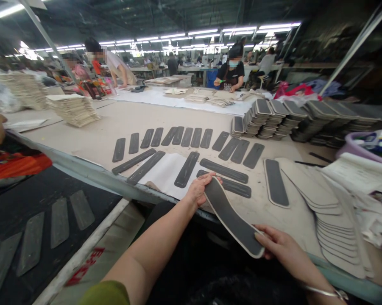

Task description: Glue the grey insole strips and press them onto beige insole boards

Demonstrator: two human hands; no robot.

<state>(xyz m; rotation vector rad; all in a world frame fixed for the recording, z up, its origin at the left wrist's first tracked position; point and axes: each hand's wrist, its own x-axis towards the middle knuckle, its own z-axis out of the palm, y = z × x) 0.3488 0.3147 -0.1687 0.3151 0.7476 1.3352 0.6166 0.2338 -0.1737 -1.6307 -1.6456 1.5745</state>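
Note:
A long strip with a dark grey panel and a pale border (230,214) is held between my two hands, slightly bent, over the table's front edge. My left hand (199,190) grips its upper end; at the lower end my right hand (270,240) pinches it, thumb on the dark face. Just behind my left hand lie dark glossy strips (187,169), and several smaller ones (187,137) form an arc further back. A finished-looking bordered strip (276,183) rests flat to the right, beside a fanned stack of beige pieces (337,237).
Stacks of bordered dark strips (263,116) stand at the back right, near a purple basin (352,142). Beige piles (73,108) rise at the left. Dark strips (60,222) lie on a black surface at lower left. A masked person (230,72) works across the table.

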